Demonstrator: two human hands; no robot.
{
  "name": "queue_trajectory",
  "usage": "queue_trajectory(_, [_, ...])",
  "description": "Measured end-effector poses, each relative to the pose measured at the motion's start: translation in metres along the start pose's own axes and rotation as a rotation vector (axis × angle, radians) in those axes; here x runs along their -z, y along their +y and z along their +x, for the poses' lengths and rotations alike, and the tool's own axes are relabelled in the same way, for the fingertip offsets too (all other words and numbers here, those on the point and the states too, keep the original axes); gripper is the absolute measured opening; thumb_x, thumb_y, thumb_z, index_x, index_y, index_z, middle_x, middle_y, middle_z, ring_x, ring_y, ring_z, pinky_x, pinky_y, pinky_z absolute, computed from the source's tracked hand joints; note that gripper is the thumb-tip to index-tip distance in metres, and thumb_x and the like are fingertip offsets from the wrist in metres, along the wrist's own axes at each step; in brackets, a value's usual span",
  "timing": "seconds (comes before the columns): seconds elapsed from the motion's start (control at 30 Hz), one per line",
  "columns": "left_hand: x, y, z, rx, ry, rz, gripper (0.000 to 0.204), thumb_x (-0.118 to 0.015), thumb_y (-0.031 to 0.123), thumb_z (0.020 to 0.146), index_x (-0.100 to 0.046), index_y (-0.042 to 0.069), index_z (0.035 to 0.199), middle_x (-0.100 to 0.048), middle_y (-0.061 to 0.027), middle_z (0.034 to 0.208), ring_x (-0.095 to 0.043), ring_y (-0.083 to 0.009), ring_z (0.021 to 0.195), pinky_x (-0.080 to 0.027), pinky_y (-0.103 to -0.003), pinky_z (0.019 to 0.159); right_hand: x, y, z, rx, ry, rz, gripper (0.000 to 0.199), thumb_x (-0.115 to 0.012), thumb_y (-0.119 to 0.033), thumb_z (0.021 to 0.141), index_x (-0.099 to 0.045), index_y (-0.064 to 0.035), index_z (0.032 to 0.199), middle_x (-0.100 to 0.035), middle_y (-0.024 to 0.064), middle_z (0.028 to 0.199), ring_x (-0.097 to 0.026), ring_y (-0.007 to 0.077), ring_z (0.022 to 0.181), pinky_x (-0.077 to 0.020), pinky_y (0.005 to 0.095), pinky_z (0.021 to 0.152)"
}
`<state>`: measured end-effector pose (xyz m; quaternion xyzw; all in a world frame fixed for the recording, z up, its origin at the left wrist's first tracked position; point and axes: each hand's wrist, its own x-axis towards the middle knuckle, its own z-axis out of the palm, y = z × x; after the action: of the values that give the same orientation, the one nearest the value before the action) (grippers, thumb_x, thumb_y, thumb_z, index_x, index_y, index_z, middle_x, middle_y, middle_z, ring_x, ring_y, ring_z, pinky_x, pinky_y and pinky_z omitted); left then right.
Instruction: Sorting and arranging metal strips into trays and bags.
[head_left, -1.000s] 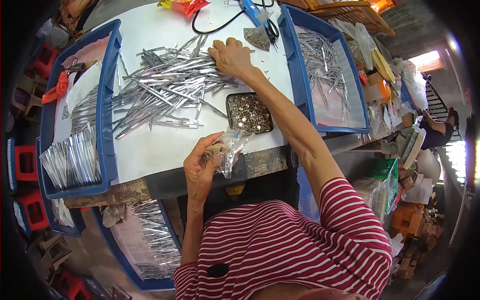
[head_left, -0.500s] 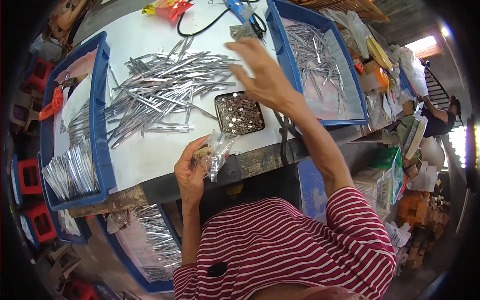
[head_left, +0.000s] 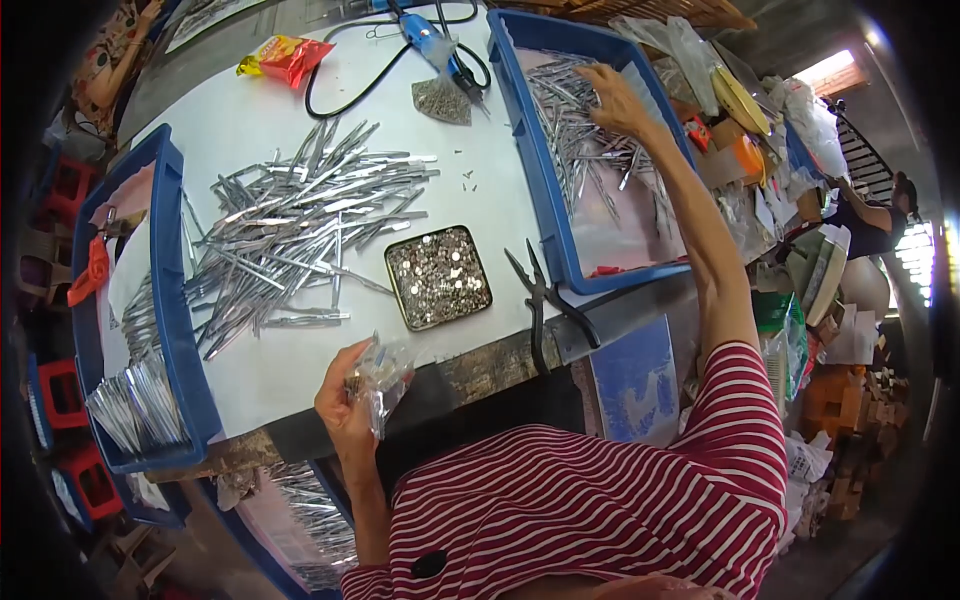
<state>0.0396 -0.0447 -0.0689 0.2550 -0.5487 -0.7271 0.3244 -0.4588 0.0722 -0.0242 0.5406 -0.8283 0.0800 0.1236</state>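
Near the table's front edge my left hand (head_left: 345, 405) is closed around a small, crumpled clear plastic bag (head_left: 382, 378); its contents are hard to make out. My right hand (head_left: 618, 104) reaches over the blue tray (head_left: 552, 215) at the right, fingers apart, above a heap of thin metal strips (head_left: 575, 130). A square tin (head_left: 397, 290) full of small metal pieces sits between my hands. Black-handled pliers (head_left: 540, 285) lie open beside it, handles over the edge. A large pile of slim metal pieces (head_left: 300, 220) covers the table's left part.
Another blue tray (head_left: 172, 250) with stacked strips stands left. At the back lie a corded blue tool (head_left: 428, 40), a bag of small pieces (head_left: 442, 103) and a red-yellow packet (head_left: 285, 60). Red stools (head_left: 62, 390) stand left; another person (head_left: 868, 215) is far right.
My right hand has moved from above the tin to the right tray. My left hand still holds the bag. The view has shifted, bringing the pliers fully into sight.
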Motion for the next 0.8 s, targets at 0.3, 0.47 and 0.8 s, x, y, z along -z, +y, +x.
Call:
queue_trajectory(0.3, [-0.007,0.011,0.002,0.025,0.021,0.018,0.054,-0.068,0.029,0.066,-0.049,-0.005,0.104,-0.053,-0.0133,0.096,-0.055,-0.0188,0.084,-0.047,-0.030,0.072,-0.011,0.004,0.057,0.061,-0.544,-0.245,0.084,-0.049,0.001,0.052,-0.019,-0.0132,0.129,-0.029,0.0115,0.127,-0.026,0.0280,0.119,-0.0294,0.0340,0.096])
queue_trajectory(0.47, [-0.011,0.011,0.004,-0.019,0.022,0.042,0.042,-0.062,0.023,0.071,-0.051,-0.005,0.100,-0.053,-0.0141,0.088,-0.055,-0.0192,0.074,-0.051,-0.030,0.061,-0.023,0.016,0.065,0.071,-0.545,-0.127,0.091,-0.047,0.005,0.045,-0.019,-0.0161,0.130,-0.028,0.0146,0.127,-0.031,0.0312,0.116,-0.0340,0.0347,0.092])
queue_trajectory(0.8, [-0.007,0.008,0.005,-0.019,0.000,0.086,0.046,-0.062,0.031,0.072,-0.051,-0.004,0.101,-0.053,-0.0144,0.087,-0.054,-0.0200,0.077,-0.051,-0.030,0.062,-0.010,0.022,0.050,0.192,-0.570,-0.090,0.083,-0.058,-0.007,0.050,-0.024,-0.0046,0.125,-0.037,0.0144,0.114,-0.041,0.0312,0.104,-0.0393,0.0319,0.086])
